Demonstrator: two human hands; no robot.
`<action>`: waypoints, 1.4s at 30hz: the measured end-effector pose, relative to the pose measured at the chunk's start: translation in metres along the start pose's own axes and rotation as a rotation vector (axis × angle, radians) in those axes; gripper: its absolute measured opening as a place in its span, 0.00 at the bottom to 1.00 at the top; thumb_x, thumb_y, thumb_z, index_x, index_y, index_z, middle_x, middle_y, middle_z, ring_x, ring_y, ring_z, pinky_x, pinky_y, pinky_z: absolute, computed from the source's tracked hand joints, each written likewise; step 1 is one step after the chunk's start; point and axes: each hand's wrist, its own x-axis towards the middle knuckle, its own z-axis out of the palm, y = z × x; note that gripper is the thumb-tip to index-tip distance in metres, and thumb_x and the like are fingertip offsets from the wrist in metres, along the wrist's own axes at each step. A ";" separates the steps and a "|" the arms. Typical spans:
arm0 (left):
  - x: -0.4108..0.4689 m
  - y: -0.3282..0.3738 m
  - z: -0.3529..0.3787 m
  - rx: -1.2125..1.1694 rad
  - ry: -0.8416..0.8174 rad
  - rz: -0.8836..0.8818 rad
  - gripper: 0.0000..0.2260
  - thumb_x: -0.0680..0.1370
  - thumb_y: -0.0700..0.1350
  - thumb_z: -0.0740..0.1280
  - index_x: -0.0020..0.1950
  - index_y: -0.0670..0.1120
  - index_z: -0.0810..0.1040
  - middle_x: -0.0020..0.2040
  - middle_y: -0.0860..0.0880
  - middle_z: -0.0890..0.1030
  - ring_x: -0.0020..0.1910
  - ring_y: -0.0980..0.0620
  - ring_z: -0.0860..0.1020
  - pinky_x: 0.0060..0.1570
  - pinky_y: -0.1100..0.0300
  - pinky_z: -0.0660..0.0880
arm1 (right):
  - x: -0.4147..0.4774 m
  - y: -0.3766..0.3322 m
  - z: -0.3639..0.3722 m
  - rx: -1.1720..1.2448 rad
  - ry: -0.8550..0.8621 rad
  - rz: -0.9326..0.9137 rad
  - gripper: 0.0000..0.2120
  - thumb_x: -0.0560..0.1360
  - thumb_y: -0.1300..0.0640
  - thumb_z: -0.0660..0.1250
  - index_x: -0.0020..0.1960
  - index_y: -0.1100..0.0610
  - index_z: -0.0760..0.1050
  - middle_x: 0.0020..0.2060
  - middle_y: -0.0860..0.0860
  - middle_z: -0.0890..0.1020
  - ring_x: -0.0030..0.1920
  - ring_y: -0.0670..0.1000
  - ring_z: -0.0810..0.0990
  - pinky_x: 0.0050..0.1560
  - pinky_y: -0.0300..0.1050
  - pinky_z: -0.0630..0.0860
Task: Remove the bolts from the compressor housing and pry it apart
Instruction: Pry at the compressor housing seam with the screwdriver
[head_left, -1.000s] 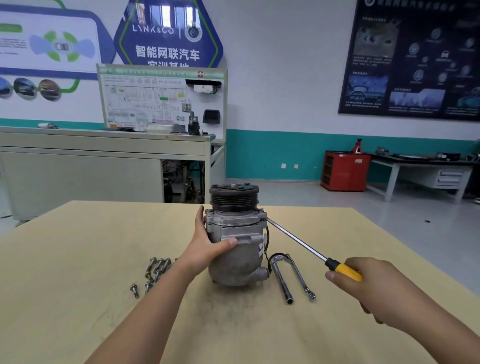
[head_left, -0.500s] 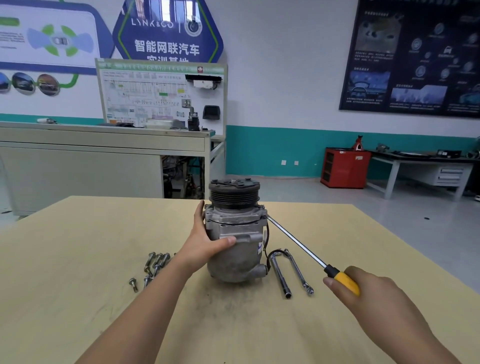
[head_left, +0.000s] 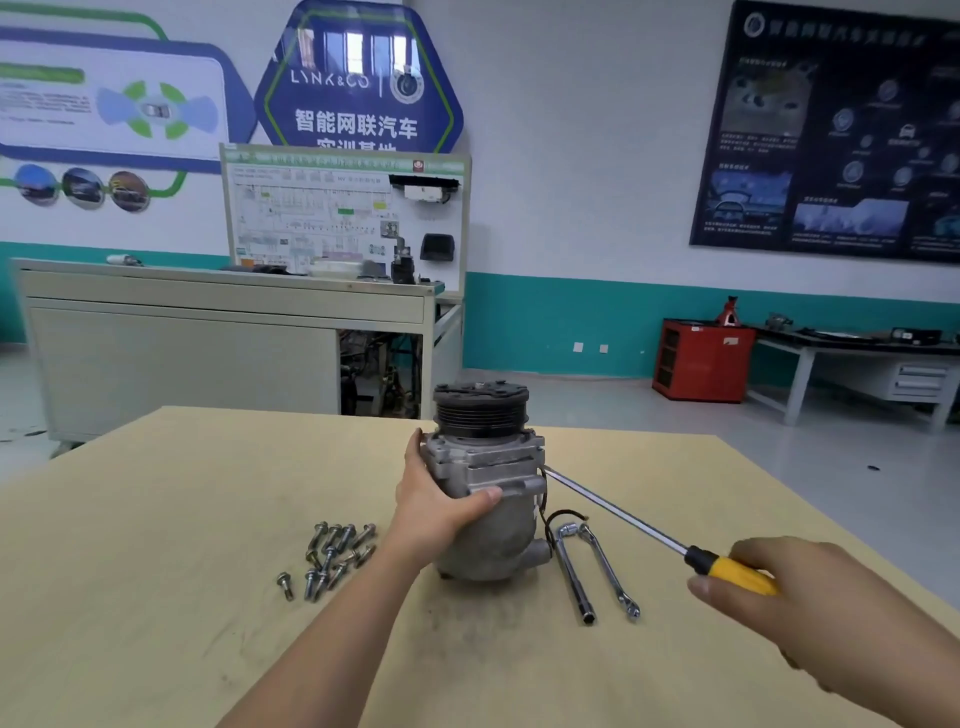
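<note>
Gripping the compressor with the left hand, thumb curling across the near face of the housing and fingers wrapping round its left side. Holding it upright at the centre of the frame on the pale table, with the black pulley on top.

Clasping the yellow handle of the screwdriver with the right hand at the lower right of the frame, fingers curling round the handle. Pointing the shaft up and to the left, the tip reaching the right side of the housing just below the upper flange. Whether the tip is sitting in a seam or only touching: cannot tell.

Lying loose in a heap just left of the compressor, below centre: the bolts, one sitting slightly apart at the lower left of the heap.

Lying side by side just right of the compressor, heads toward the housing: a socket wrench and a spanner.
</note>
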 end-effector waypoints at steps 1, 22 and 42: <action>-0.002 -0.001 0.005 0.024 0.055 0.003 0.56 0.60 0.58 0.80 0.77 0.57 0.47 0.74 0.50 0.63 0.73 0.46 0.62 0.71 0.44 0.63 | -0.003 -0.004 -0.005 -0.036 -0.001 -0.021 0.18 0.70 0.33 0.61 0.39 0.47 0.75 0.28 0.48 0.75 0.25 0.43 0.72 0.27 0.36 0.66; -0.031 0.015 0.057 0.188 0.437 -0.002 0.58 0.63 0.62 0.76 0.78 0.48 0.40 0.79 0.47 0.48 0.76 0.46 0.49 0.73 0.46 0.52 | -0.004 -0.048 0.008 -0.274 0.019 -0.196 0.20 0.75 0.33 0.53 0.38 0.49 0.66 0.35 0.45 0.71 0.34 0.45 0.70 0.29 0.39 0.61; -0.041 0.023 0.081 0.102 0.573 -0.095 0.61 0.59 0.63 0.77 0.78 0.38 0.45 0.78 0.41 0.51 0.75 0.43 0.51 0.72 0.52 0.48 | -0.009 -0.012 0.036 -0.030 0.034 -0.071 0.20 0.69 0.30 0.59 0.38 0.47 0.69 0.36 0.48 0.76 0.41 0.45 0.76 0.36 0.34 0.68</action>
